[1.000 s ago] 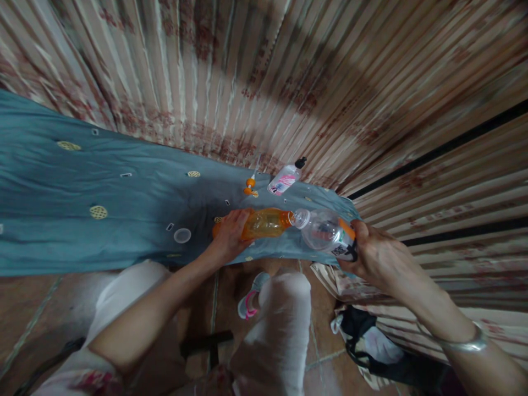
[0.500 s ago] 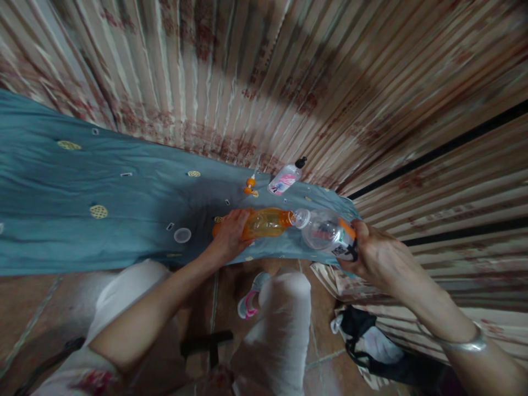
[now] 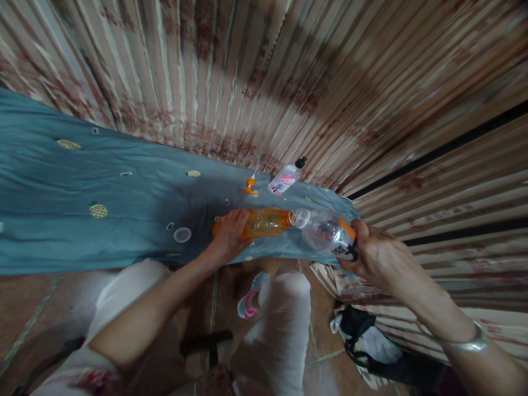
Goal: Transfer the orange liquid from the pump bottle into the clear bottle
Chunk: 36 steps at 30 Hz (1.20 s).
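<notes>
My left hand (image 3: 233, 231) is wrapped round an orange see-through bottle (image 3: 268, 222), whose mouth points right. From the right, my right hand (image 3: 373, 250) grips a clear plastic bottle (image 3: 324, 230) with an orange, white and black label near its base. The two mouths meet end to end, the clear neck at the orange one; whether liquid passes between them I cannot make out. Behind them lies an orange pump top (image 3: 249, 186) with a thin pale tube. Beside it is a clear bottle with a pink print and black pump (image 3: 284, 179). A round translucent cap (image 3: 182, 235) lies left of my left hand.
A blue-green patterned cloth (image 3: 140, 198) covers the long surface. Pleated curtains (image 3: 231, 82) hang close behind it and on the right. A dark bag (image 3: 363, 335) rests low at the right, near my legs on the tiled floor.
</notes>
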Available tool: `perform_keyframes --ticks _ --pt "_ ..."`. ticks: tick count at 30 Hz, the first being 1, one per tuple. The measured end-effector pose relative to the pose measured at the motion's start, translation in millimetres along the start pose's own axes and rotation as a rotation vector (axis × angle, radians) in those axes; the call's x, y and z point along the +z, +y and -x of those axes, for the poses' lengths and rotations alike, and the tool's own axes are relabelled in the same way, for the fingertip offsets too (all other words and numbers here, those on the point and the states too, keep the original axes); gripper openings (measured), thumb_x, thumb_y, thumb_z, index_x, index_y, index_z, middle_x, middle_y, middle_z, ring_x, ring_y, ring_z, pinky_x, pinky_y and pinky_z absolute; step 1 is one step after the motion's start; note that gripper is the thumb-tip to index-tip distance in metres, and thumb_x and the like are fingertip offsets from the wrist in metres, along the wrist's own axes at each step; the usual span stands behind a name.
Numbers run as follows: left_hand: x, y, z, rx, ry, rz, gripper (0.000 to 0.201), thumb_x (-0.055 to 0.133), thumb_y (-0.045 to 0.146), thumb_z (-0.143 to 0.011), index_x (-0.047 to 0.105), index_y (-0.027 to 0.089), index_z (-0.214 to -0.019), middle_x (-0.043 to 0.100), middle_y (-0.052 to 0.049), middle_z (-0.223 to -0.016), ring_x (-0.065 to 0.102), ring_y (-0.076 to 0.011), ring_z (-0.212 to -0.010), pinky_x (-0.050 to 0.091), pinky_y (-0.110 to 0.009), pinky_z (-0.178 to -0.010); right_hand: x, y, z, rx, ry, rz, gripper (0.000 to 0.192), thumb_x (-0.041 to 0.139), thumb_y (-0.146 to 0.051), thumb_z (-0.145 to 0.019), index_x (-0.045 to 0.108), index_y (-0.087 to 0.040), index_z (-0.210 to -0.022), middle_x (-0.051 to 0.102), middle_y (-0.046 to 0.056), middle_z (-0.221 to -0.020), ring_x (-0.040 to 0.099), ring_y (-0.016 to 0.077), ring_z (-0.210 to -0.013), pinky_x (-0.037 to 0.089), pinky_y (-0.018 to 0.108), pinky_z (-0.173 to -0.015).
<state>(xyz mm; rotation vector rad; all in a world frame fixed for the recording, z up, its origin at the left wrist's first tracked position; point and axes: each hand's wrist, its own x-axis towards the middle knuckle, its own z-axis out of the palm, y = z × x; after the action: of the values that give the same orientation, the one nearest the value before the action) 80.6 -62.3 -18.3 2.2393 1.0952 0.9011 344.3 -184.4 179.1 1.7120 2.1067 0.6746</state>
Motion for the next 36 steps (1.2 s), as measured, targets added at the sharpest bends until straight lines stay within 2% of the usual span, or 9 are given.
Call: perform_keyframes --ticks 10,15,22,36 --pt "2.4 -1.4 -0.3 -0.011 0.009 -0.018 0.068 0.079 0.023 -0.076 0.05 0.02 -0.137 0.062 -0.012 -0.131 0.059 -0.0307 -0.124 0.05 -0.045 -0.103 -1.2 0.5 -0.1 -0.018 0.006 0.024 0.024 0.064 -0.028 -0.079 0.047 -0.019 -0.094 0.06 0.004 -0.07 0.061 0.0226 -0.063 0.036 0.03 -0.059" --pt "3.9 -3.2 0.1 0.003 0.014 -0.024 0.071 0.081 0.025 -0.075 0.049 0.02 -0.138 0.063 -0.013 -0.131 0.059 -0.0324 -0.125 0.051 -0.047 -0.103 -1.7 -0.2 -0.1 -0.007 0.005 0.026 0.024 0.063 -0.025 -0.079 0.048 -0.017 -0.096 0.06 0.004 -0.069 0.06 0.0224 -0.061 0.035 0.03 -0.058" --pt "3.5 -4.4 0.6 0.034 0.021 0.005 0.07 0.079 0.025 -0.077 0.046 0.02 -0.138 0.062 -0.013 -0.134 0.059 -0.0304 -0.127 0.049 -0.046 -0.105 -1.7 -0.2 -0.2 -0.008 -0.01 0.013 0.022 0.062 -0.025 -0.081 0.049 -0.018 -0.096 0.061 0.005 -0.069 0.06 0.0231 -0.062 0.035 0.03 -0.058" --pt "3.1 -3.3 0.1 0.011 0.019 -0.002 0.07 0.079 0.023 -0.076 0.047 0.02 -0.137 0.062 -0.012 -0.132 0.059 -0.0314 -0.126 0.05 -0.047 -0.104 -1.6 0.0 -0.3 -0.011 0.006 0.009 0.02 0.061 -0.027 -0.081 0.048 -0.019 -0.094 0.061 0.006 -0.07 0.06 0.0225 -0.064 0.035 0.03 -0.06"
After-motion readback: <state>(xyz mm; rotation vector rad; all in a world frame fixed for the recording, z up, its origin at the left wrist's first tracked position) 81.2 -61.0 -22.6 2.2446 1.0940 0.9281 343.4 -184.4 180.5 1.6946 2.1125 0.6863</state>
